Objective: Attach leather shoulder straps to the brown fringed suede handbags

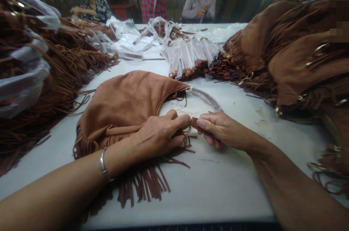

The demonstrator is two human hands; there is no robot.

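Directly between the two hands, a leather tab (194,122) meets gold hardware (187,129), close enough that I cannot tell whether they are joined. The left hand (160,131) is narrowed, fingertips gathered about the hardware; the right hand (222,127) pinches the tab between thumb and fingers, its end turned towards the left hand. The brown bag (128,94) lies on the bench (231,194), beyond and to the left of the left hand, which is the nearer one and overlaps its edge. Its long axis runs crosswise, the pointed far corner reaching out past the gap between the hands. From that corner a wrapped strap (207,98) curves back towards the right hand. Fringe (144,187) spills out below the left wrist, which wears a bracelet (103,163).

By count: two hands, one bag and one curved strap between them, one bracelet. Beyond the hands sits a bunch of plastic-wrapped straps (188,55), too overlapped to number; two brown heaps flank them, one left (87,56), one right (300,67). Three people (154,0) are across the bench.
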